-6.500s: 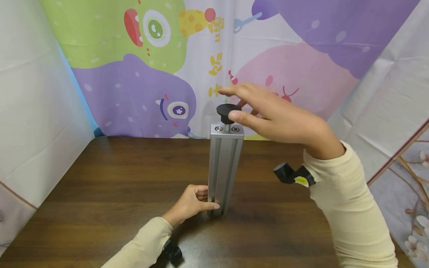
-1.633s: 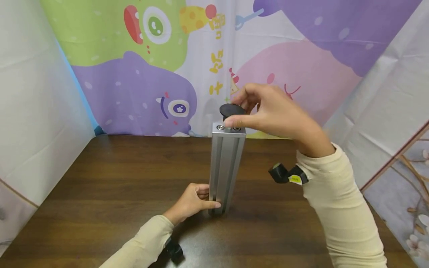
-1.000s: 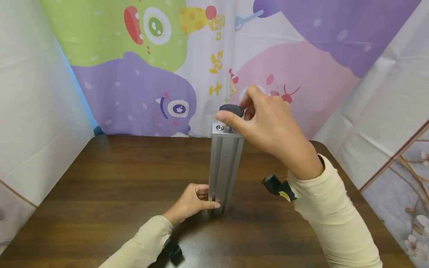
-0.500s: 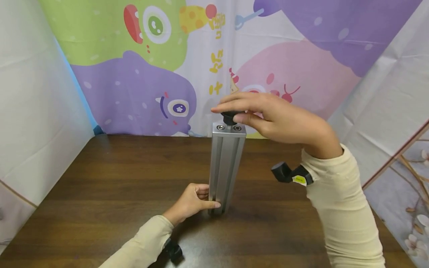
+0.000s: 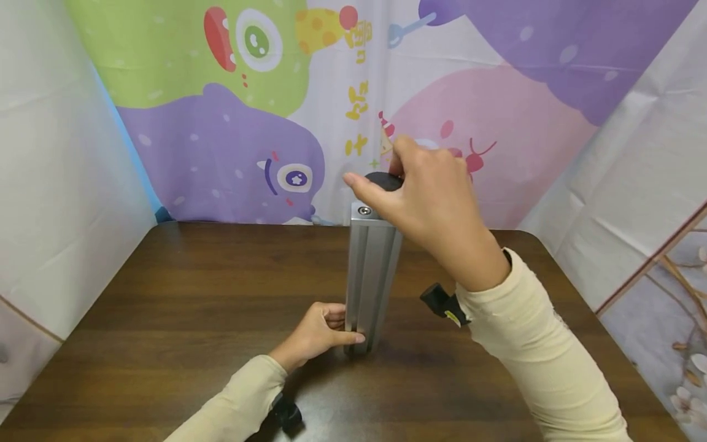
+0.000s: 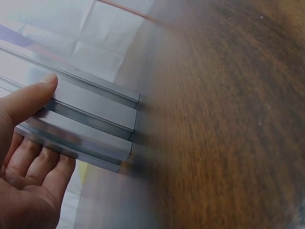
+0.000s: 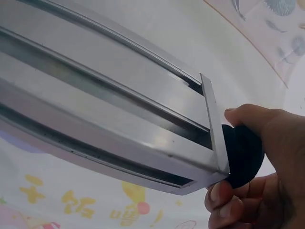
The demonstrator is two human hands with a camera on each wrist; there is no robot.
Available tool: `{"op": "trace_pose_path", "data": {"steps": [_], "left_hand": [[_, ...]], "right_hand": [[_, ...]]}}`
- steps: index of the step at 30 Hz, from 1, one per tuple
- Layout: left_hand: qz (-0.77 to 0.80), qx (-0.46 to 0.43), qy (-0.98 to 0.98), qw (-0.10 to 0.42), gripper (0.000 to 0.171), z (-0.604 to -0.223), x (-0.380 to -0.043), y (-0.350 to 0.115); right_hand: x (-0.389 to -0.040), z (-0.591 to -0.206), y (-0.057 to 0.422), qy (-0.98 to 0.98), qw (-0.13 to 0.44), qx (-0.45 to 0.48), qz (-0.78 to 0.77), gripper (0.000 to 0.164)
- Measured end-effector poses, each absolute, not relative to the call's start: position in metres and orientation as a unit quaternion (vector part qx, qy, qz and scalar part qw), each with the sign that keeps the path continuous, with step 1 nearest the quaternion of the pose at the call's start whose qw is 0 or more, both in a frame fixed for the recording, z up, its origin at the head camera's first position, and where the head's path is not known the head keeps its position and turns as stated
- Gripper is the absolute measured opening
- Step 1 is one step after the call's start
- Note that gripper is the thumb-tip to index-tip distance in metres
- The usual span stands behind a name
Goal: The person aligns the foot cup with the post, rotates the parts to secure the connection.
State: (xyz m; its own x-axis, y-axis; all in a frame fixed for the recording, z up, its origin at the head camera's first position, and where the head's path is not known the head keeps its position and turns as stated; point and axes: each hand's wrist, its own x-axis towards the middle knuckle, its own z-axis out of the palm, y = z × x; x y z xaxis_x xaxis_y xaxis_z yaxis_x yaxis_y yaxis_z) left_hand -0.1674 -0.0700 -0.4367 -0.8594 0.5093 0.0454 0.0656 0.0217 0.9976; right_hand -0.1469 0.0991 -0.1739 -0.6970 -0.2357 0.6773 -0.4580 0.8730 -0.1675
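A silver aluminium profile stands upright on the brown table, grooves running along its sides. My left hand grips it low down; in the left wrist view the thumb lies across one face and the fingers reach behind. On top, an end plate with a screw carries a black levelling foot. My right hand holds this foot by its round disc, thumb on the near side, fingers on the far side. In the right wrist view the foot sits close to the end plate.
A cartoon-printed curtain hangs behind the table's far edge. White cloth closes off the left side, and a flower-printed panel stands on the right. Small black wrist cameras are strapped to both sleeves.
My right hand has swung round the foot several times, from fingers stretched over the disc to thumb turned forward, and has now rotated again. The left hand and profile stay in place.
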Motion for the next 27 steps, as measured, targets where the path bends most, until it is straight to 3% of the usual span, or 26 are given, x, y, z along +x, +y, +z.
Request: {"op": "trace_pose_path", "data": {"steps": [7, 11, 15, 19, 24, 27], "left_hand": [[0.669, 0.204, 0.696, 0.164, 0.041, -0.438, -0.168, -0.07], [0.669, 0.206, 0.695, 0.164, 0.04, -0.438, -0.169, -0.07], [0.67, 0.209, 0.694, 0.163, 0.039, -0.438, -0.168, -0.07], [0.668, 0.208, 0.696, 0.162, 0.04, -0.439, -0.169, -0.07], [0.667, 0.212, 0.696, 0.162, 0.041, -0.439, -0.169, -0.07], [0.667, 0.214, 0.695, 0.162, 0.041, -0.438, -0.168, -0.07]], "right_hand": [[-0.143, -0.169, 0.101, -0.919, 0.303, 0.187, 0.168, 0.056], [-0.143, -0.162, 0.111, -0.927, 0.243, 0.212, 0.192, 0.046], [-0.148, -0.154, 0.128, -0.913, 0.156, 0.314, 0.209, 0.035], [-0.154, -0.148, 0.143, -0.872, 0.087, 0.44, 0.197, 0.042], [-0.158, -0.142, 0.149, -0.829, 0.057, 0.522, 0.193, 0.039], [-0.157, -0.14, 0.146, -0.84, 0.061, 0.504, 0.192, 0.035]]}}
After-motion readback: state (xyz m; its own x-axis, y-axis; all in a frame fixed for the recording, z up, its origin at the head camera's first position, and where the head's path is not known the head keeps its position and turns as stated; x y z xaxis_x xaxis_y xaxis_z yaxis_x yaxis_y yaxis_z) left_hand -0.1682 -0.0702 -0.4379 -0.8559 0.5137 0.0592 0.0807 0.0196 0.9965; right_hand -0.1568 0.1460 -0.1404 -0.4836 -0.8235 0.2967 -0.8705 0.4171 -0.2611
